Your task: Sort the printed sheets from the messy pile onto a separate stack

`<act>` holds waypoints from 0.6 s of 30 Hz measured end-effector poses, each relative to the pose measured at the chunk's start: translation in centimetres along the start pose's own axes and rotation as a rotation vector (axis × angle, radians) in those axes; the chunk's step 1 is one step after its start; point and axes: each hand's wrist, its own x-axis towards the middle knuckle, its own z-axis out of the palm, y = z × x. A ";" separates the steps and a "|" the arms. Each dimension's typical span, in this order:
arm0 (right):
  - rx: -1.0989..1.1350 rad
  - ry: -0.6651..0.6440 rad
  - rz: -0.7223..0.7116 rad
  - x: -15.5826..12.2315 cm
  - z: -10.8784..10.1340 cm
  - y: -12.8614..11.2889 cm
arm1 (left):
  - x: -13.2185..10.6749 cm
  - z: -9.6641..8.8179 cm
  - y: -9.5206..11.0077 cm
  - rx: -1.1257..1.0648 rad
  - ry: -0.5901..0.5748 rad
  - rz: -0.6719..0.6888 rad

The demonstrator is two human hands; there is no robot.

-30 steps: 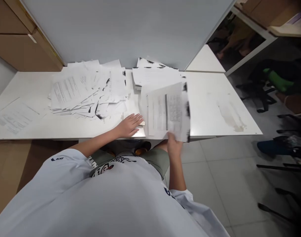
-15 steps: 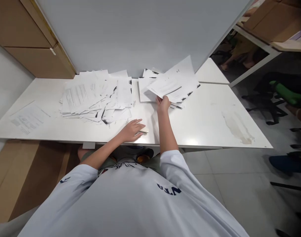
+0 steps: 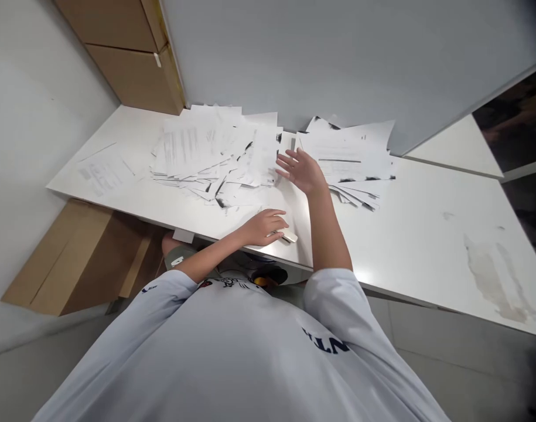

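On the white desk, my left hand [image 3: 263, 227] curls over a small cream stapler-like object [image 3: 289, 235], whose end sticks out past the fingers; its exact kind is unclear. My right hand [image 3: 300, 170] is raised with its fingers spread and nothing in it. It hovers between two heaps of paper. A sheet with a dark line [image 3: 347, 149] lies on top of the right heap, and fanned sheets [image 3: 355, 196] show beneath its lower edge. To the left spreads a larger, messy pile of printed papers [image 3: 197, 149], several with black smudged edges.
Faint print marks the left part of the desk [image 3: 103, 173], and a brownish stain [image 3: 496, 275] its right end. Stacked cardboard boxes [image 3: 136, 76] stand at the back left. A grey partition [image 3: 338, 58] rises behind the papers. Another cardboard box [image 3: 65, 252] sits below the desk.
My right hand has let go of the sheet, which now lies on the right heap, and has drawn back leftward with fingers open. My left hand stays by the cream object. The view has turned.
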 end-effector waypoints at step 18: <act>-0.362 1.102 -0.704 -29.2 -15.6 12.5 | -8.4 -14.8 -15.1 0.613 0.165 -0.773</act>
